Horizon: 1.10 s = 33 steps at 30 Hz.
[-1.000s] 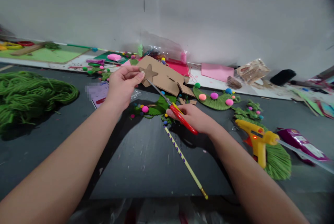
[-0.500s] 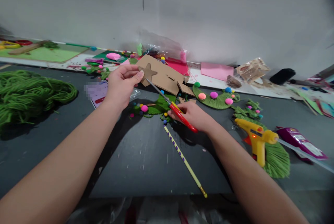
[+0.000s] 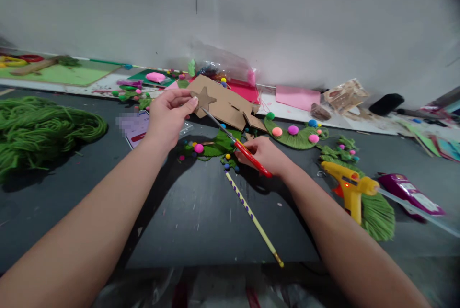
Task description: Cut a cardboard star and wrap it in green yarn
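Note:
Between the thumb and fingers of my left hand (image 3: 171,115) is a small brown cardboard star (image 3: 204,98), pinched by one point. My right hand (image 3: 264,155) is wrapped around the red handles of a pair of scissors (image 3: 247,152). The scissors' blades reach up and left, their tips at the lower edge of the star. Behind the star lies a larger piece of cut cardboard (image 3: 226,106). Below the blades sit green felt and yarn pieces with coloured pompoms (image 3: 219,146). A pale pencil with purple dots (image 3: 253,219) lies on the dark table.
Green yarn (image 3: 46,131) is heaped at the left, near a phone (image 3: 139,126). On the right are a yellow glue gun (image 3: 354,188) with its light on, a purple packet (image 3: 408,194) and a pompom-trimmed green arc (image 3: 298,136). Pink paper (image 3: 298,97) lies by the wall.
My right hand and the scissors' handles have shifted very slightly upward. The star stays in my left hand, which is nearly still. The view has turned a little.

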{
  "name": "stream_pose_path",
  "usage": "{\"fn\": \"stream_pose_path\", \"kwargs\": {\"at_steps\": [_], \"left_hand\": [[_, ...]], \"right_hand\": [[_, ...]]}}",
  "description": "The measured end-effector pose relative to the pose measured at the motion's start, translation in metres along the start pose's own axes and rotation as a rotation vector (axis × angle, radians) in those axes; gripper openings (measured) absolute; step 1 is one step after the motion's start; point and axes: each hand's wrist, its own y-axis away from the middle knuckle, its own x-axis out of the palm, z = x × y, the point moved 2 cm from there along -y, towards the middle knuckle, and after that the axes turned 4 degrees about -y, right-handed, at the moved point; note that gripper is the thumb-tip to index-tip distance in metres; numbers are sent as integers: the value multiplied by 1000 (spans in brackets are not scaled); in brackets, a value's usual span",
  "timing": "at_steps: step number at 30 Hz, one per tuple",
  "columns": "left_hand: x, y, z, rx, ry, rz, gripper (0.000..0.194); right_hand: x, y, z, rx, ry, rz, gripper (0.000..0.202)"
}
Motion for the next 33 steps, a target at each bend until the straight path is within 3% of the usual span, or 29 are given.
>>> {"fn": "stream_pose_path", "kwargs": {"at_steps": [9, 16, 22, 28, 33], "left_hand": [[-2, -5, 12, 17, -24, 30, 24], [-6, -7, 9, -31, -50, -56, 27], [7, 5, 5, -69, -9, 0, 32], [22, 22, 0, -240, 114, 182, 23], [25, 26, -4, -324, 167, 174, 19]], "right_hand": [[1, 0, -1, -11, 13, 27, 36], [-4, 3, -5, 98, -194, -29, 49], [-6, -1, -6, 125, -359, -218, 60], [0, -1, -2, 119, -508, -177, 62], [4, 0, -2, 96, -461, -146, 61]]}}
